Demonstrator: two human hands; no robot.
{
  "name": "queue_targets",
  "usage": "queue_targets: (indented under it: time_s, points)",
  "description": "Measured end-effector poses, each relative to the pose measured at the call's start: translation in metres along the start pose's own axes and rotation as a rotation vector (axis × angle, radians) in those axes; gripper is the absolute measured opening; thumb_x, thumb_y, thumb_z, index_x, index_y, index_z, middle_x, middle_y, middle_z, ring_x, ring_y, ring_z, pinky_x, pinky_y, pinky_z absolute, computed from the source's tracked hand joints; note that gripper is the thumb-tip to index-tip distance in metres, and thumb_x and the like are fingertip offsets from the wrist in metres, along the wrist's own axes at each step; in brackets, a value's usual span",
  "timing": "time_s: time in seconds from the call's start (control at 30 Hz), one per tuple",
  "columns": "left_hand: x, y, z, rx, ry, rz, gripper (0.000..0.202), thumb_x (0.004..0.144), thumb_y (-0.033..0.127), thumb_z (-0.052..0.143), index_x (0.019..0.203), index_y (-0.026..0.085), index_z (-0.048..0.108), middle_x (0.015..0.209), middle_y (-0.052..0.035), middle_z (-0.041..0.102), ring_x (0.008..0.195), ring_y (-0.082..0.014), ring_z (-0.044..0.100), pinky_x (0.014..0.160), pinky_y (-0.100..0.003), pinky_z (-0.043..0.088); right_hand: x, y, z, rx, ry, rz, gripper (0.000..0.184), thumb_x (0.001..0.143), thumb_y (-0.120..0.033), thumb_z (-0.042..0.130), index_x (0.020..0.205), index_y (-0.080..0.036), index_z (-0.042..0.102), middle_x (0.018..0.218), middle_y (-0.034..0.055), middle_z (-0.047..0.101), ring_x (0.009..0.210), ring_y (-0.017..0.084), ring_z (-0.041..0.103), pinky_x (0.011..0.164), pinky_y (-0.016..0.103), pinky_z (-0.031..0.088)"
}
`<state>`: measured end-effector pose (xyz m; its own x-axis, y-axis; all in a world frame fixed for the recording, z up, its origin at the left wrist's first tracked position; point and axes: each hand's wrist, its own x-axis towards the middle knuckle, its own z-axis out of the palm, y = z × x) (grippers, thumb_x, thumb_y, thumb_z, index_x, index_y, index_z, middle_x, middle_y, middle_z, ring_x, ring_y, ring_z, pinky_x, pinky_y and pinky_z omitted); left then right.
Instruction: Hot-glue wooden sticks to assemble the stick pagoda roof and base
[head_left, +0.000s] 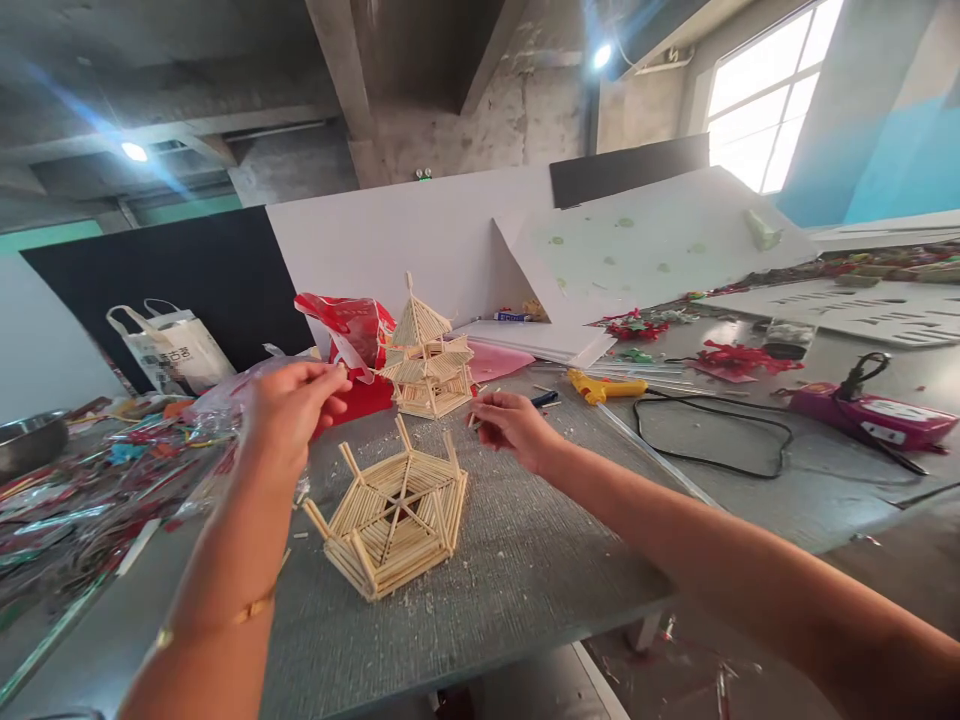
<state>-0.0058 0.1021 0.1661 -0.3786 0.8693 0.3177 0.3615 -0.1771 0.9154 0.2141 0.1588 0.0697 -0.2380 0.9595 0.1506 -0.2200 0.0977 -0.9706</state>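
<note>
A hexagonal base built of thin wooden sticks lies on the grey table in front of me, with short posts standing up at its corners. Behind it stands a small stick pagoda with a pointed roof. My left hand is raised above the table left of the pagoda, fingers pinched together; whether it holds a stick I cannot tell. My right hand rests low on the table right of the pagoda, fingers curled near some loose sticks.
A red plastic bag sits behind the pagoda. A yellow glue gun with a black cable lies to the right, beyond it a pink power strip. Coloured craft scraps cover the left. White boards stand behind.
</note>
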Motion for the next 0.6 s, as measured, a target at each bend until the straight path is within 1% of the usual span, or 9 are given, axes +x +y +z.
queue_targets:
  time_s: [0.07,0.13,0.2,0.33,0.47,0.6]
  points:
    - [0.038,-0.014,0.017,0.087,-0.12,-0.084,0.013,0.068,0.022,0.064,0.073,0.012,0.06,0.063,0.0018,0.06,0.048,-0.0049,0.049,0.042,-0.018,0.033,0.007,0.011,-0.003,-0.053,0.029,0.061,0.01,0.07,-0.021,0.056,0.066,-0.014,0.052,0.054,-0.0031,0.054,0.037,0.004,0.044,0.035,0.018,0.029]
    - [0.067,-0.032,0.032,0.183,-0.228,-0.164,0.008,0.07,0.016,0.064,0.069,0.011,0.058,0.058,0.0034,0.057,0.046,-0.0047,0.047,0.042,-0.017,0.033,0.011,0.021,-0.004,-0.095,0.04,0.126,0.002,0.068,-0.015,0.052,0.067,-0.014,0.051,0.052,-0.0041,0.054,0.035,0.004,0.043,0.034,0.017,0.029]
    - [0.088,-0.05,0.042,0.278,-0.3,-0.222,0.011,0.078,0.02,0.059,0.071,0.012,0.056,0.061,0.0052,0.054,0.046,-0.0043,0.045,0.042,-0.018,0.036,0.012,0.027,-0.005,-0.105,0.036,0.167,0.005,0.067,-0.011,0.049,0.07,-0.014,0.051,0.052,-0.0046,0.054,0.034,0.004,0.042,0.032,0.018,0.028]
    - [0.111,-0.081,0.052,0.387,-0.415,-0.288,0.016,0.083,0.027,0.054,0.078,0.012,0.056,0.065,0.0046,0.054,0.047,-0.0046,0.047,0.044,-0.019,0.041,0.011,0.03,-0.004,-0.082,0.006,0.209,0.008,0.066,-0.011,0.046,0.07,-0.015,0.051,0.051,-0.0046,0.053,0.033,0.005,0.042,0.031,0.017,0.029]
    - [0.127,-0.108,0.056,0.412,-0.526,-0.325,0.017,0.083,0.028,0.053,0.077,0.012,0.057,0.065,0.004,0.056,0.049,-0.0052,0.05,0.046,-0.02,0.043,0.009,0.028,-0.003,-0.05,0.0,0.242,0.008,0.067,-0.011,0.046,0.071,-0.014,0.051,0.052,-0.0045,0.053,0.033,0.004,0.043,0.031,0.017,0.028]
    - [0.141,-0.127,0.059,0.398,-0.558,-0.353,0.016,0.083,0.027,0.054,0.077,0.012,0.057,0.067,0.0033,0.058,0.051,-0.0055,0.051,0.047,-0.02,0.044,0.01,0.029,-0.001,-0.019,0.016,0.273,0.007,0.068,-0.01,0.047,0.071,-0.014,0.052,0.052,-0.0045,0.054,0.032,0.004,0.042,0.03,0.017,0.028]
